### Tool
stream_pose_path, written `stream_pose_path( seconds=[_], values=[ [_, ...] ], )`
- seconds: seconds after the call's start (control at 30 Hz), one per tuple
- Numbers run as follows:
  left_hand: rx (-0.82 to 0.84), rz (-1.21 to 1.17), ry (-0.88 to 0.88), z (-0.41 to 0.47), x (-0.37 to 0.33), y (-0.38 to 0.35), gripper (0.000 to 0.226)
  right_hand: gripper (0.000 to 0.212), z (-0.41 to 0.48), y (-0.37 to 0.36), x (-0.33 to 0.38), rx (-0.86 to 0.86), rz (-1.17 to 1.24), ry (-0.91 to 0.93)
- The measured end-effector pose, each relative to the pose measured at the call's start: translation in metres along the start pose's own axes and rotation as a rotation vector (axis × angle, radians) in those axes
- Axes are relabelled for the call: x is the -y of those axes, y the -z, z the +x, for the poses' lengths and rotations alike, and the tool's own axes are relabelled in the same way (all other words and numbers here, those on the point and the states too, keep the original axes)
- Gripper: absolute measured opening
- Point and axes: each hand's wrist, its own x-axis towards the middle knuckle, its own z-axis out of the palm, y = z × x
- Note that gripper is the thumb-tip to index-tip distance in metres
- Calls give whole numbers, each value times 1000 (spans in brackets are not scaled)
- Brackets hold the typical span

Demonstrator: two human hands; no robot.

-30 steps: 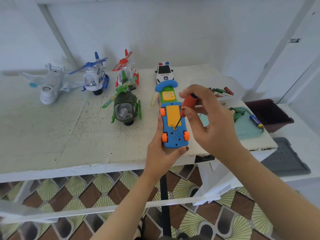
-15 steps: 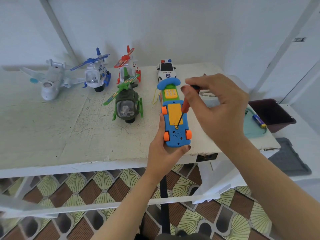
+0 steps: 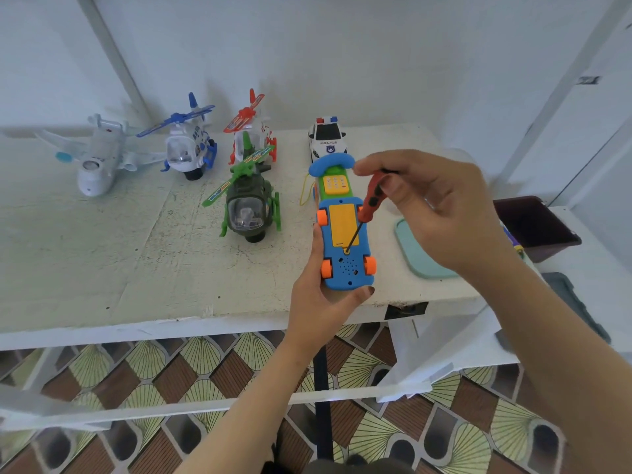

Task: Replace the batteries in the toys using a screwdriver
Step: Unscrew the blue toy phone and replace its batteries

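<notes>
Orange wheels and a yellow battery door face up on the blue toy phone (image 3: 345, 241), which the left hand (image 3: 319, 302) grasps from below and from its left side, thumb along the left edge and a fingertip curled round the bottom end. Held this way, underside up and just above the near edge of the table (image 3: 136, 254), the phone shows its door screw squarely to the tool and probably cannot twist under turning force. The right hand (image 3: 441, 213) pinches the red handle of the screwdriver (image 3: 371, 203) between thumb and fingers, with the handle up beside the index finger and the thin shaft slanting down and to the left, so its tip sits in the screw just below the door. That light fingertip pinch suits spinning a small screw rather than pressing hard. I judge the step to be loosening the door screw; the door is still shut and no batteries are out. The phone lies to the left of the right hand and below its fingers, near but touched only through the tool. Beyond the left hand stand a green helicopter (image 3: 249, 206) and a police car (image 3: 326, 136), untouched.
</notes>
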Motion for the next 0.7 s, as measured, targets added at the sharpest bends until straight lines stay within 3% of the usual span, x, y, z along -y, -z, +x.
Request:
stream_pose_path(
  seconds=[0.13,0.4,0.7],
  values=[
    [-11,16,4,0,1,-1,99,19,2,1,6,9,65,-18],
    [-11,44,0,1,3,2,99,20,4,-10,11,-203,-87,25],
    [-3,13,10,0,1,1,98,21,5,0,19,-76,17,-61]
  ],
)
